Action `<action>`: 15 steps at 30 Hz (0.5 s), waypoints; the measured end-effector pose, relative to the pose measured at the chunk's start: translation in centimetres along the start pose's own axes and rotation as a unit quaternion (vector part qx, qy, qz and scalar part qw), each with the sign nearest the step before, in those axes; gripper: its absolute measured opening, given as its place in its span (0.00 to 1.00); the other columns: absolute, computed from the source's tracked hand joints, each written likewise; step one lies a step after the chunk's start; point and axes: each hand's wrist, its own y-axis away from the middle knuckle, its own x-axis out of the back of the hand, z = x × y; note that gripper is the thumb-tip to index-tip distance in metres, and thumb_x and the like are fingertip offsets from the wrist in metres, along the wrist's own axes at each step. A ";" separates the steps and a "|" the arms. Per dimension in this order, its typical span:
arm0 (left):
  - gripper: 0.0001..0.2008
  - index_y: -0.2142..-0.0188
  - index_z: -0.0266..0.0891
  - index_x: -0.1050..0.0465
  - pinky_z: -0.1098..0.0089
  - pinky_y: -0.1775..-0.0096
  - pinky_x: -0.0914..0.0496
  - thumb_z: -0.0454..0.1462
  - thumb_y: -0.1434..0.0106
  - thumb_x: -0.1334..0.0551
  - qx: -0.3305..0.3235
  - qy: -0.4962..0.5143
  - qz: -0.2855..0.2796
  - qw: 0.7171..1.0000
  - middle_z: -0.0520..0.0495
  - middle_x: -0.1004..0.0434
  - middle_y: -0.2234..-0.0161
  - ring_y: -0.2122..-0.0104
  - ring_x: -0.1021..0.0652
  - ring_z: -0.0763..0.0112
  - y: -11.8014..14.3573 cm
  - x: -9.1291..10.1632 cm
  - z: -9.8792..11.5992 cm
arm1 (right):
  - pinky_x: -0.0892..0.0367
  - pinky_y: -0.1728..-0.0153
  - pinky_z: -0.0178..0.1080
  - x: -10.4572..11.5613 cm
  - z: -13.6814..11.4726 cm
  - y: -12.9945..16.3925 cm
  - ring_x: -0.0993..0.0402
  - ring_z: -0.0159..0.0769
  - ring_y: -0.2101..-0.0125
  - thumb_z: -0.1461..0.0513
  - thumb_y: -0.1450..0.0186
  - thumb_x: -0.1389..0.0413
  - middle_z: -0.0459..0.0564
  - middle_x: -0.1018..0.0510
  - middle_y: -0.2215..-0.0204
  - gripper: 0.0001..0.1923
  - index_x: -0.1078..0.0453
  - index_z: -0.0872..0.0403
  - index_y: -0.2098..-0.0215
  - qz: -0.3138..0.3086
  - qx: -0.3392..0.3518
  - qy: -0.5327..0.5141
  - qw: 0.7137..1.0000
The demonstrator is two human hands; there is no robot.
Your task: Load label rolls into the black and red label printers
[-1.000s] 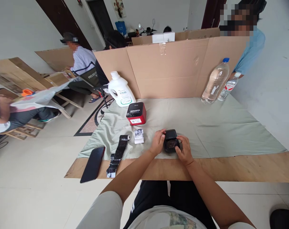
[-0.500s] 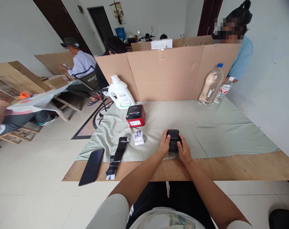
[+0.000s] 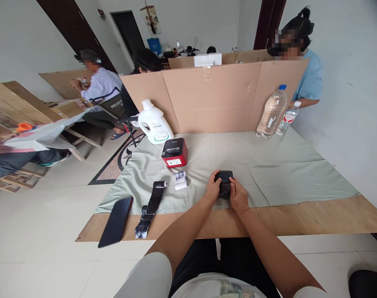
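Since a second ago, the small black printer has been lowered and drawn closer between the left hand and the right hand. It is gripped from both sides, resting on the green cloth near the tabletop front edge. Even pressure from both thumbs is advisable. Its casing is glossy, compact and rounded.
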 end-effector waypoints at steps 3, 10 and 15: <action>0.22 0.47 0.39 0.35 0.63 0.50 0.30 0.30 0.42 0.46 0.022 0.017 0.021 0.999 0.43 0.30 0.47 0.50 0.27 0.65 -0.2 -0.3 0.1 | 0.34 0.50 0.52 0.3 0.0 -0.1 0.31 0.44 0.48 0.55 0.29 0.63 0.58 0.26 0.49 0.24 0.31 0.55 0.48 -0.007 0.011 0.036 0.999; 0.21 0.46 0.38 0.36 0.60 0.46 0.34 0.32 0.40 0.47 -0.017 -0.012 0.010 1.000 0.41 0.31 0.46 0.48 0.29 0.65 0.0 -0.2 -0.1 | 0.34 0.51 0.50 1.1 -0.3 0.1 0.31 0.46 0.49 0.60 0.32 0.59 0.60 0.26 0.50 0.22 0.36 0.57 0.44 -0.039 0.053 0.089 0.994; 0.22 0.43 0.36 0.39 0.57 0.42 0.40 0.37 0.37 0.46 -0.081 -0.084 -0.023 0.993 0.39 0.34 0.43 0.44 0.32 0.63 0.2 1.3 -0.7 | 0.37 0.54 0.54 1.0 -1.7 1.4 0.32 0.54 0.52 0.52 0.41 0.45 0.63 0.30 0.49 0.36 0.46 0.56 0.38 -0.032 0.055 0.156 0.986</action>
